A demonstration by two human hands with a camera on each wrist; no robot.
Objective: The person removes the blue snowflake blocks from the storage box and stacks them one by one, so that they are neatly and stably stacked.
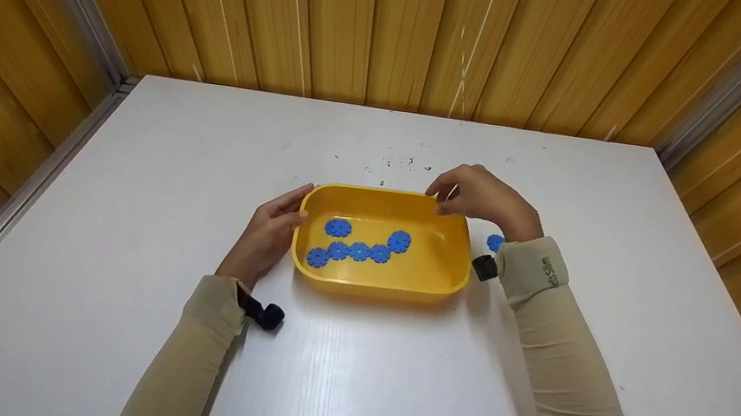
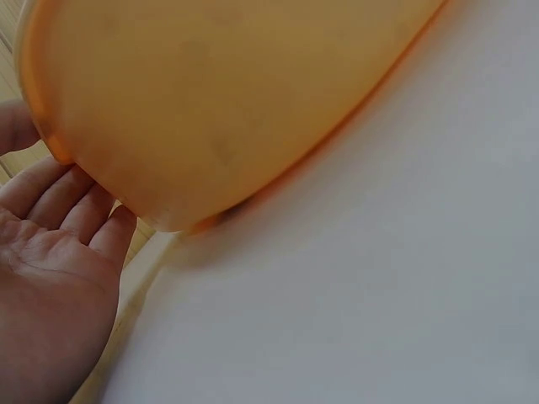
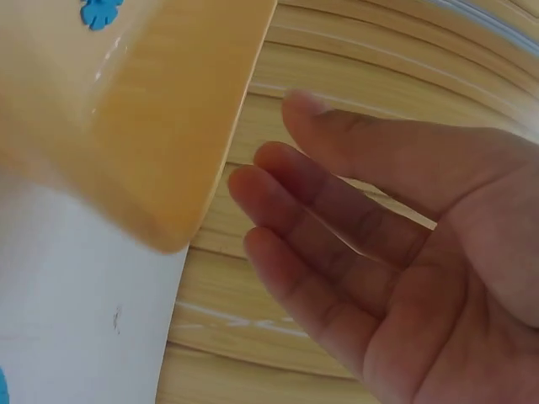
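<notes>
A yellow plastic tub (image 1: 419,274) stands at mid-table. My left hand (image 1: 266,234) grips its left end, thumb over the rim and fingers along the outer wall; the left wrist view shows those fingers (image 2: 80,206) against the tub. Inside lies a bent row of several blue notched discs (image 1: 359,251), seemingly joined, with another blue piece (image 1: 338,227) behind it. Over the tub's back right corner is my right hand (image 1: 488,200), fingers loosely bent. In the right wrist view nothing is between its thumb and fingers (image 3: 295,198), which appear apart from the tub wall.
One more blue disc (image 1: 495,242) lies on the white table (image 1: 350,375) right of the tub, partly behind the right wrist. Dark specks mark the tabletop behind the tub. Wood-patterned panels (image 1: 336,27) rise at the back and both sides.
</notes>
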